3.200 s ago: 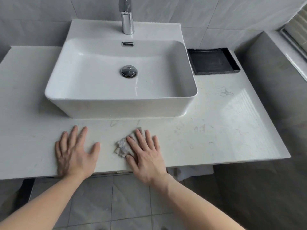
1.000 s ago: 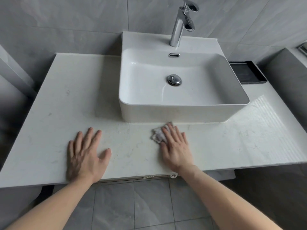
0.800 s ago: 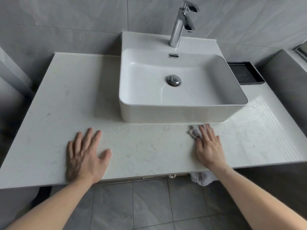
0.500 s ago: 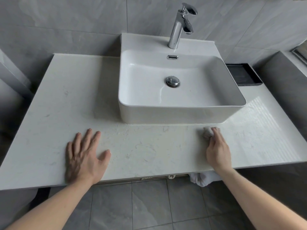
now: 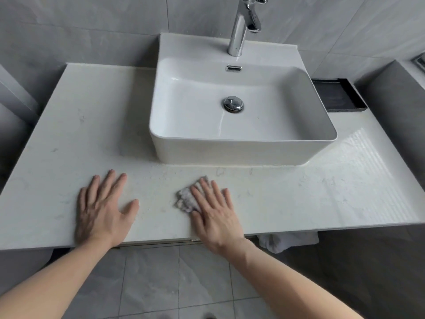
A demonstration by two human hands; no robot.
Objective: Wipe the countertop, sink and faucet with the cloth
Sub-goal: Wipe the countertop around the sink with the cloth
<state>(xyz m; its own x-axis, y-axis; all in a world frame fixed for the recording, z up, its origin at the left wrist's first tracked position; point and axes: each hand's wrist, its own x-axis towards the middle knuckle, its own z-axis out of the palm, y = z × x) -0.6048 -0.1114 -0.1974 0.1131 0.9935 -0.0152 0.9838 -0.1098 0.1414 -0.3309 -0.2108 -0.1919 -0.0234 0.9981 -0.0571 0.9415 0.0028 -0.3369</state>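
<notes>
A white marble countertop point(image 5: 299, 199) carries a white rectangular vessel sink point(image 5: 230, 153) with a chrome drain plug point(image 5: 233, 104). A chrome faucet point(image 5: 241, 26) stands on the sink's back ledge. My right hand point(image 5: 213, 210) presses flat on a small crumpled grey-white cloth point(image 5: 185, 200) on the countertop's front strip, in front of the sink; most of the cloth is under my fingers. To its left, my left hand point(image 5: 103, 208) rests flat on the countertop with fingers spread, holding nothing.
A black rectangular tray point(image 5: 340, 95) sits on the countertop at the back right, next to a grey wall ledge. White fabric point(image 5: 287, 240) hangs under the counter's front edge at right. Grey tiled floor lies below, grey tiled wall behind.
My right hand has slid the cloth back to the left along the front strip, from below the sink's right corner to below its left-middle. My left hand stays planted.
</notes>
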